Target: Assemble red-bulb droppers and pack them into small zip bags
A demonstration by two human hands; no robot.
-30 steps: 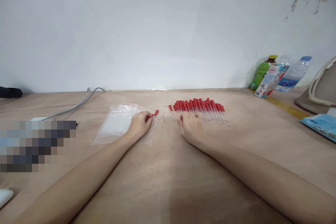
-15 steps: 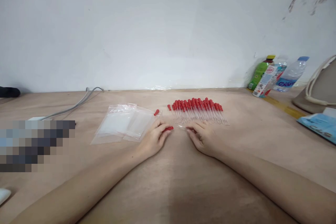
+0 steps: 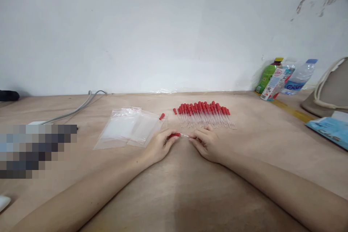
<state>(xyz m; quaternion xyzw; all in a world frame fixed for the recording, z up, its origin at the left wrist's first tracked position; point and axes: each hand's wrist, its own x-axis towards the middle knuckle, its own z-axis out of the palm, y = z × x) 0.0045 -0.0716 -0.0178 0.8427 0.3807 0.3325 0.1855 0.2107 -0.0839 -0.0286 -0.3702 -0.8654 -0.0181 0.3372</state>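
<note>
Between thumb and fingers, my left hand (image 3: 161, 145) pinches a red rubber dropper bulb (image 3: 175, 135), its open end toward the right. My right hand (image 3: 206, 143) is closed on a thin clear dropper tube (image 3: 185, 136), whose left end meets the mouth of the bulb; how far it sits inside I cannot tell. Just beyond my hands lies a row of droppers (image 3: 203, 112) with red bulbs and clear tubes, bulbs toward the wall. A loose red bulb (image 3: 162, 116) rests by the edge of the clear zip bags (image 3: 126, 127), left of the row.
At the back right stand a green bottle (image 3: 269, 76), a carton (image 3: 273, 85) and a water bottle (image 3: 301, 78). A blue packet (image 3: 327, 130) and a beige bag (image 3: 331, 87) lie at the right. A grey cable (image 3: 77, 110) runs along the left, near a blurred-out object (image 3: 35, 152).
My right hand has moved slightly left, bringing the tube's end up to the red bulb. The gap between them has closed. My left hand has hardly moved.
</note>
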